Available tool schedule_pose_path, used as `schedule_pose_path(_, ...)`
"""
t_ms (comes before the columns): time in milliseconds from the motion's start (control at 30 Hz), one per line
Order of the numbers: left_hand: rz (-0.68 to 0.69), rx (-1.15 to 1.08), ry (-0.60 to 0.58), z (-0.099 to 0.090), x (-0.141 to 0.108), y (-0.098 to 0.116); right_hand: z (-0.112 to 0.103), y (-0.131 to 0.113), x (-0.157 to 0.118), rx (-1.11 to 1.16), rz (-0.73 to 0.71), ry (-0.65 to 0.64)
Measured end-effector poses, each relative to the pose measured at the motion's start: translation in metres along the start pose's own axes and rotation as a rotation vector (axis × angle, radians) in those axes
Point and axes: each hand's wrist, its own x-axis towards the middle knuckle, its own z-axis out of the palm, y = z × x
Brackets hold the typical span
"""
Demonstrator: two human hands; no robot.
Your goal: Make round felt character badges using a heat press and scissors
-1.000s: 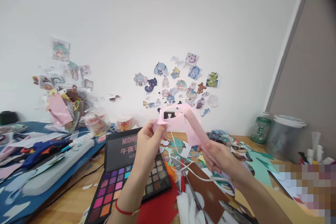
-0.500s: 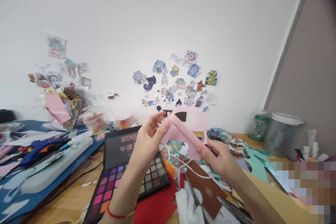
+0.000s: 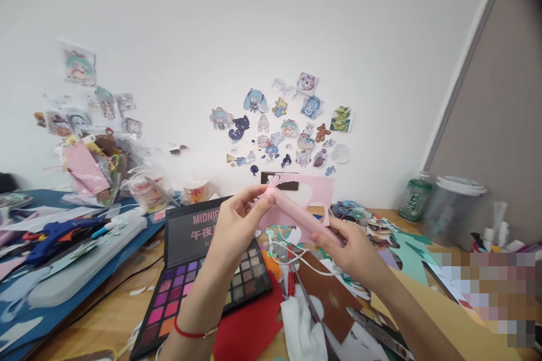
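Note:
Between my two hands is a thin pink sheet (image 3: pixel 325 185) with large pieces cut out of it, held up above the table. Its near side is curled into a slanting roll, high at the left and low at the right. My left hand (image 3: pixel 237 217) pinches the sheet at the roll's upper left end, thumb on top. With thumb and fingers, my right hand (image 3: pixel 354 249) grips the roll's lower right end. An eyeshadow palette (image 3: pixel 182 293) lies open behind and under my left forearm. A white cord (image 3: pixel 315 265) lies beneath the sheet.
Scissors (image 3: pixel 376 330), brown sheet (image 3: pixel 334 296), red sheet (image 3: pixel 249 321) and white cloth (image 3: pixel 298 324) clutter the front. On the left are a blue glue gun (image 3: pixel 55 237) and a white power strip (image 3: pixel 84 262). A green bottle (image 3: pixel 415 197) and lidded bucket (image 3: pixel 455 208) stand back right.
The pink sheet's near side looks more tightly rolled, and my right hand has closed further over its lower end. My left hand keeps its pinch. The view has shifted slightly.

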Motion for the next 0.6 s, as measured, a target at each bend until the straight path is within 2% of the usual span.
schedule_pose_path(133, 0.068, 0.059, 0.001, 0.001, 0.0, -0.007, 0.003, 0.005, 0.003, 0.001, 0.047, 0.005)
schedule_pose_path(233, 0.057, 0.095, 0.002, 0.002, 0.0, -0.011, 0.004, 0.01, 0.006, 0.012, 0.046, -0.064)
schedule_pose_path(333, 0.002, 0.122, -0.048, 0.001, 0.004, -0.009, 0.003, 0.014, 0.007, 0.037, 0.074, -0.184)
schedule_pose_path(500, -0.151, 0.133, -0.252, -0.008, 0.009, -0.006, -0.002, 0.015, 0.009, 0.042, 0.065, -0.316)
schedule_pose_path(533, -0.166, 0.144, -0.265, -0.01, 0.01, -0.007, -0.004, 0.015, 0.009, 0.039, 0.055, -0.326)
schedule_pose_path(600, -0.174, 0.185, -0.21, -0.013, 0.011, -0.012, -0.006, 0.016, 0.01, -0.011, 0.039, -0.308)
